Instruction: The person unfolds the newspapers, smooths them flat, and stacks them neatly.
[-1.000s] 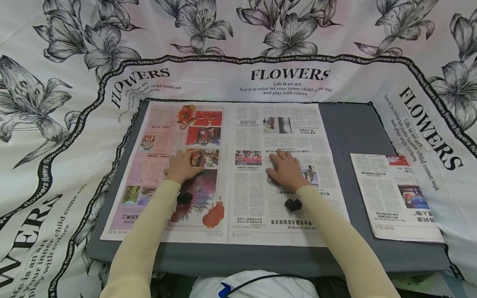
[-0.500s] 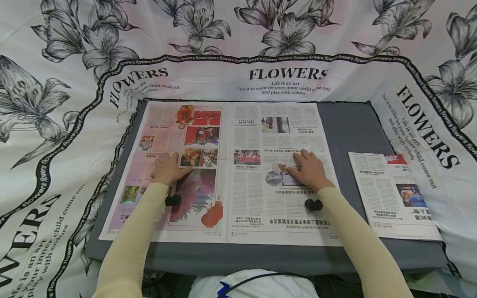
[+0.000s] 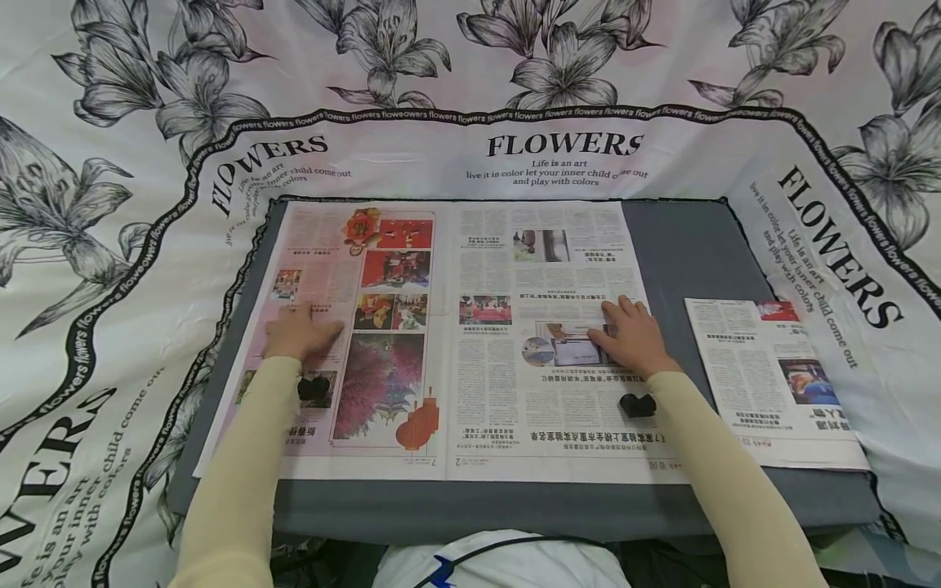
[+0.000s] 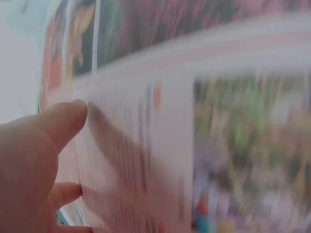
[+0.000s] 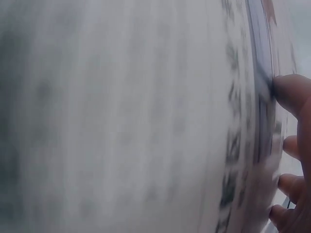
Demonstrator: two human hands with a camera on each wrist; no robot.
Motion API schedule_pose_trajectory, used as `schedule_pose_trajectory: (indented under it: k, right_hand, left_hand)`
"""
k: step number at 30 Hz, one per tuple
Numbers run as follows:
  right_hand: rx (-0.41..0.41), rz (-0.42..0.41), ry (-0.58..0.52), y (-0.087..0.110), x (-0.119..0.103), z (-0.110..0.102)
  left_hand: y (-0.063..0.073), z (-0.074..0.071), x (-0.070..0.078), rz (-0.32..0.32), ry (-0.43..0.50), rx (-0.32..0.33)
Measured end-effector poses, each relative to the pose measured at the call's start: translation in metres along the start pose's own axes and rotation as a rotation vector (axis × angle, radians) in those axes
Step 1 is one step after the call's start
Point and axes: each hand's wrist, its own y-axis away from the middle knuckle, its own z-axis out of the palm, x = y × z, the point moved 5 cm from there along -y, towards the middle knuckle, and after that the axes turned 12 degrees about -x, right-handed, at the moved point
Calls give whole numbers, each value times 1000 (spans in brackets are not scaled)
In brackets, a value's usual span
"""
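Note:
An unfolded newspaper (image 3: 485,384) lies flat across the grey table, its left page pinkish with red pictures and its right page mostly text. My left hand (image 3: 300,333) rests on the left page near its outer side, thumb pointing toward the middle. In the left wrist view the left thumb (image 4: 68,121) touches the printed sheet, and blurred pictures fill the rest. Over on the right page, my right hand (image 3: 634,336) lies with fingers spread beside a photo of a white machine. The right wrist view shows the right fingertips (image 5: 289,187) against the paper. Neither hand grips anything.
A folded newspaper (image 3: 772,384) lies at the table's right side. The grey table (image 3: 485,510) has its front edge close to the person's body. A white cloth (image 3: 566,175) printed with flowers and lettering surrounds the table. Small black wrist cameras (image 3: 637,405) sit under both wrists.
Both hands have slid outward over the newspaper, the left hand leftward and the right hand rightward. The newspaper stays in place, and more of its middle shows between the hands.

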Motion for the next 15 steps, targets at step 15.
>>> schedule_pose_trajectory:
  k: [15]
  right_hand:
    - [19,75,-47,12,27,-2]
  left_hand:
    - [4,-16,-35,-75,84,4]
